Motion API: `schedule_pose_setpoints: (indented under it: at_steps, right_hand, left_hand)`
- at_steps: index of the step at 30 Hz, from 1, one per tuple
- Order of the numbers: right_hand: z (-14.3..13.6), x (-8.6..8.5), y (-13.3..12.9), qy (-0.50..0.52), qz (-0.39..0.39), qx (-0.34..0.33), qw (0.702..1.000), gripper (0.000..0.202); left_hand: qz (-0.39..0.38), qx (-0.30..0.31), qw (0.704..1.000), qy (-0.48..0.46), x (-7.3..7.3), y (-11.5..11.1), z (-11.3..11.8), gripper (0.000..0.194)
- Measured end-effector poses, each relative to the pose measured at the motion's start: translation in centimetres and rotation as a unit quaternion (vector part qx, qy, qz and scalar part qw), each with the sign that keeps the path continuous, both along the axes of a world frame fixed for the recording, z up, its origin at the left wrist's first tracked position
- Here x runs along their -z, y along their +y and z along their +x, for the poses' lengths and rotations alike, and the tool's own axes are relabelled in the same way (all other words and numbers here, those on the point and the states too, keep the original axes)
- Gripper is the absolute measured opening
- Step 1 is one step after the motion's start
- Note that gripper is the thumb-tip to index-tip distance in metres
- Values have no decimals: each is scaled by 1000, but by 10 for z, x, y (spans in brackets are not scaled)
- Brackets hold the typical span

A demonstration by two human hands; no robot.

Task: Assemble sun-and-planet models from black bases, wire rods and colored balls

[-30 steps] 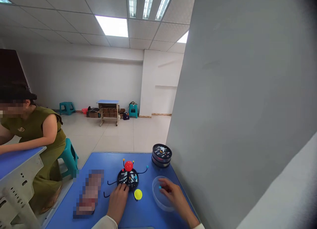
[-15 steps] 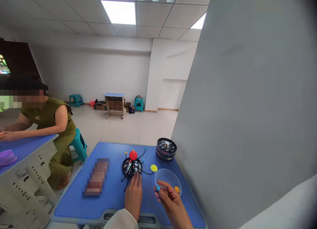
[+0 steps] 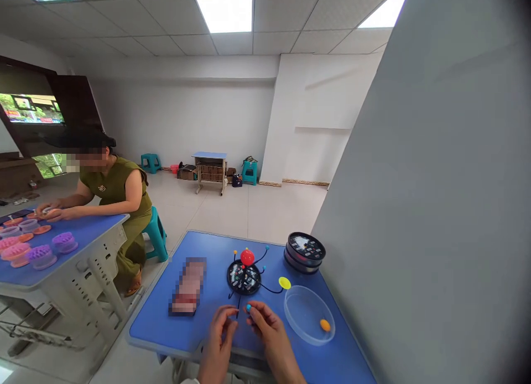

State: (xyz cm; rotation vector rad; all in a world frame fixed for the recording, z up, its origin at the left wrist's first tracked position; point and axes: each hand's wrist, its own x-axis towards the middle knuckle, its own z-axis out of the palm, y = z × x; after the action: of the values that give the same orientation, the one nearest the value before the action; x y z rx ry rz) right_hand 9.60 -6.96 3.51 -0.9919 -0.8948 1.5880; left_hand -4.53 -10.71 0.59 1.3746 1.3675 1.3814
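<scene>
On the blue desk (image 3: 215, 262) stands a model with a round black base (image 3: 244, 284), a red ball (image 3: 247, 257) on top and curved black arms tipped with small balls; a yellow disc (image 3: 284, 283) ends the arm at right. My right hand (image 3: 271, 331) pinches a small blue ball (image 3: 248, 307) just in front of the model. Beside it, my left hand (image 3: 219, 334) has its fingertips closed near the end of a black arm that points toward me. Whether those fingertips grip the arm is too small to make out.
A clear round tray (image 3: 298, 323) with an orange ball (image 3: 325, 325) lies at the right. Stacked black discs (image 3: 305, 253) stand behind it. A blurred flat object (image 3: 188, 287) lies at the left. A person (image 3: 118, 196) sits at another desk (image 3: 95, 237).
The view has turned left. My left hand has moved off the base to the black arm's end. My right hand has brought the blue ball left, away from the clear tray.
</scene>
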Motion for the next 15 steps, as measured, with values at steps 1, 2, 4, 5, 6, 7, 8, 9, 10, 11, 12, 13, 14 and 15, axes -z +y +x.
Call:
schedule_pose_setpoints:
  at_steps: [1, 2, 4, 5, 6, 7, 8, 9, 10, 11, 12, 13, 14, 15]
  right_hand:
    - [-2, 2, 1, 1, -3, 4, 1000, 35]
    - [-4, 4, 2, 2, -7, 6, 1000, 35]
    - [-6, 6, 2, 8, -12, 7, 1000, 34]
    - [-7, 7, 2, 12, -13, 5, 1000, 34]
    - [-8, 8, 2, 17, -12, 3, 1000, 34]
    - [-8, 9, 2, 20, -10, 0, 1000, 35]
    - [-9, 10, 2, 21, -8, -3, 1000, 35]
    - [-9, 10, 2, 19, -5, -6, 1000, 34]
    - [-9, 10, 2, 14, -3, -8, 1000, 34]
    - [-9, 10, 2, 8, -1, -9, 1000, 34]
    - [-8, 9, 2, 1, 1, -11, 1000, 34]
    - [-8, 8, 2, -4, 3, -13, 1000, 33]
    - [-8, 7, 2, -9, 5, -16, 1000, 32]
    - [-7, 6, 1, -13, 8, -19, 1000, 32]
  left_hand:
    - [-1, 20, 1000, -9, -1, 3, 0, 32]
    - [-1, 32, 999, -15, -1, 6, 1, 32]
    - [-4, 54, 998, -24, 1, 10, 2, 32]
    - [-8, 67, 997, -30, 2, 12, 3, 32]
    - [-12, 81, 996, -36, 3, 13, 4, 33]
    - [-16, 93, 995, -42, 4, 15, 5, 34]
    - [-18, 100, 994, -48, 4, 16, 6, 34]
    - [-19, 103, 993, -53, 5, 16, 7, 35]
    - [-19, 102, 993, -57, 5, 17, 7, 36]
    - [-19, 101, 993, -59, 4, 17, 8, 36]
    - [-19, 100, 993, -61, 4, 17, 8, 37]
    - [-20, 98, 993, -62, 4, 16, 9, 37]
    - [-20, 96, 993, -63, 3, 16, 9, 36]
    - [-20, 93, 994, -62, 3, 15, 9, 36]
